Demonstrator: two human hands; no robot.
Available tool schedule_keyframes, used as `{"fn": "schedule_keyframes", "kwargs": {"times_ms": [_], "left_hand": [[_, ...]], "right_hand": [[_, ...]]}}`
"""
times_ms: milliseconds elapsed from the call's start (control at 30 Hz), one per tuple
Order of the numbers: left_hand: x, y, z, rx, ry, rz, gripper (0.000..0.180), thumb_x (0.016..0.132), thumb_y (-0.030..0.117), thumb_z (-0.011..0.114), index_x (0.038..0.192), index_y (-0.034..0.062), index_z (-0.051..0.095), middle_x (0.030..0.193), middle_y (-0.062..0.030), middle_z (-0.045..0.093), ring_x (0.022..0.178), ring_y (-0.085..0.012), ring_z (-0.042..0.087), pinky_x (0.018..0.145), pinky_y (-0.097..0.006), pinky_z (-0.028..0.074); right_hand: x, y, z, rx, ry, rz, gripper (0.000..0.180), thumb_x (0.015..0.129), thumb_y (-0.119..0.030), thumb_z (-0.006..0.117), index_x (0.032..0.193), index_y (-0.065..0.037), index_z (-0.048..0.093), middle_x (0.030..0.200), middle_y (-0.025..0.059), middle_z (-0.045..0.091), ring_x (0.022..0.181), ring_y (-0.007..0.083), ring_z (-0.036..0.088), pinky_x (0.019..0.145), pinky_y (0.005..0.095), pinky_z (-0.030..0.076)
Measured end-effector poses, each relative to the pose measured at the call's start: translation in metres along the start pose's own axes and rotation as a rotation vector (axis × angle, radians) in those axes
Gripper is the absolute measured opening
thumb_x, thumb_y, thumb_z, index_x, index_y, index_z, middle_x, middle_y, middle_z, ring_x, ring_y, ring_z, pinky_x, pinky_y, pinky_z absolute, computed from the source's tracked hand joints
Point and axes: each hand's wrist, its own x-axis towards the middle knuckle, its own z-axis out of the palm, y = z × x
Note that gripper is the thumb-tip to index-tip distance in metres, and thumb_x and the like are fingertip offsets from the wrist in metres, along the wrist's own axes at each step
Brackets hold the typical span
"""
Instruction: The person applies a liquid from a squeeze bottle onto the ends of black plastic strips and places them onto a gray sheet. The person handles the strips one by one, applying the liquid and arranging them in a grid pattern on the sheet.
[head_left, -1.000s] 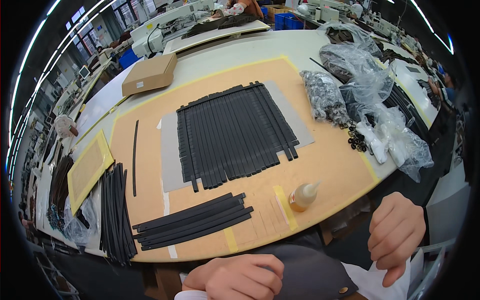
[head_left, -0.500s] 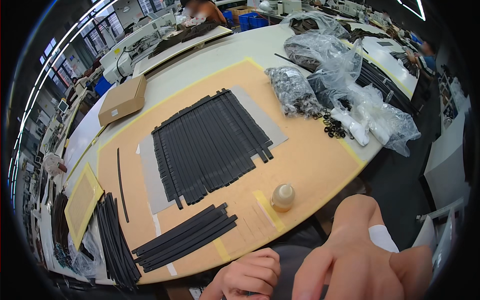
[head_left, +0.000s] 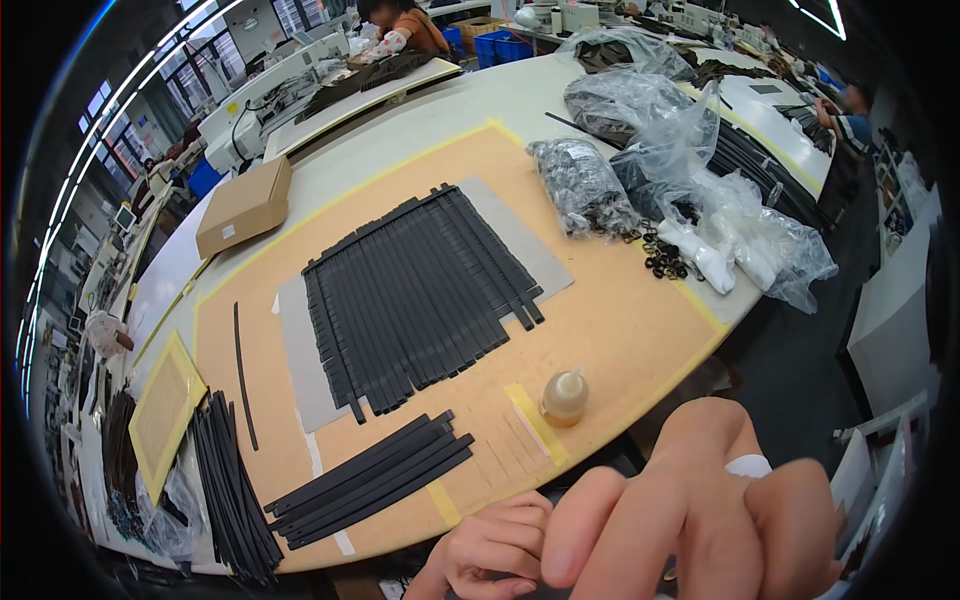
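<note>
the left hand [head_left: 495, 545] is at the near edge of the desk [head_left: 400, 135], its fingers curled in toward the palm; whether anything sits inside them i cannot tell. the right hand [head_left: 700, 520] looms large beside it, close to the camera, fingers bent and pointing down; its fingertips are partly out of sight, so i cannot tell whether they pinch something, or whether the two hands touch. the nearest thing to both is a squat bottle [head_left: 565, 400] with amber contents and a pale tip, upright next to a strip of yellow tape [head_left: 540, 430]. left of that, a row of short black strips [head_left: 370, 480] lies side by side on the tan sheet [head_left: 620, 350]. beyond them, near the middle of the sheet, a panel of black strips [head_left: 410, 300] lies flat on a grey board [head_left: 303, 350], its strip ends uneven along the near side. one thin black strip [head_left: 245, 375] lies alone further left, near a bundle of long strips [head_left: 230, 480]. on the right, small black rings [head_left: 665, 255] are scattered by a clear bag [head_left: 585, 185].
</note>
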Motion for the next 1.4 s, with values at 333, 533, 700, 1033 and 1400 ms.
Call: {"fn": "schedule_keyframes", "kwargs": {"times_ms": [333,533,700,1033,1400], "left_hand": [[0.047,0.016,-0.011,-0.038,-0.15,-0.115,0.013,0.071,0.019,0.069,0.068,0.0078,0.065,0.07,-0.0067,0.063,0.064,-0.0248,0.058,0.062,-0.039,0.039],[0.038,0.049,-0.02,0.052,-0.23,-0.557,0.008,0.078,0.005,0.068,0.074,0.0007,0.063,0.075,-0.0105,0.059,0.074,-0.03,0.059,0.075,-0.042,0.043],[0.025,0.048,-0.028,0.137,-0.151,-0.638,0.012,0.08,0.012,0.069,0.072,0.0025,0.067,0.071,-0.0071,0.063,0.07,-0.0261,0.06,0.073,-0.041,0.046],[0.009,0.032,-0.041,0.232,-0.051,-0.739,0.011,0.081,0.007,0.067,0.072,0.0014,0.063,0.072,-0.0075,0.062,0.072,-0.0257,0.057,0.069,-0.038,0.045],[0.007,0.016,-0.05,0.875,0.209,-0.706,0.046,0.088,0.014,0.078,0.128,0.003,0.057,0.117,-0.0107,0.055,0.083,-0.0162,0.057,0.075,-0.029,0.05]], "right_hand": [[-0.002,-0.003,-0.009,-0.042,0.108,0.089,0.015,0.1,-0.026,0.059,0.104,-0.015,0.05,0.103,0.0003,0.065,0.118,0.0213,0.05,0.101,0.0438,0.036],[-0.031,-0.014,-0.058,-0.211,0.201,0.221,0.028,0.098,-0.033,0.059,0.115,-0.014,0.047,0.115,0.0035,0.061,0.128,0.0247,0.047,0.109,0.0449,0.033],[-0.118,-0.028,-0.138,-0.758,0.417,0.473,0.073,0.086,-0.052,0.068,0.139,-0.009,0.042,0.141,0.0139,0.049,0.138,0.0296,0.042,0.113,0.0402,0.029],[-0.207,0.011,-0.137,-0.777,0.168,1.271,0.088,0.069,-0.017,0.091,0.14,-0.006,0.041,0.135,0.0102,0.055,0.124,0.0217,0.055,0.104,0.0382,0.045],[-0.184,0.022,-0.108,-0.965,0.027,1.273,0.059,0.078,-0.018,0.086,0.125,-0.004,0.053,0.11,0.0108,0.065,0.103,0.0222,0.066,0.088,0.0365,0.052]]}}
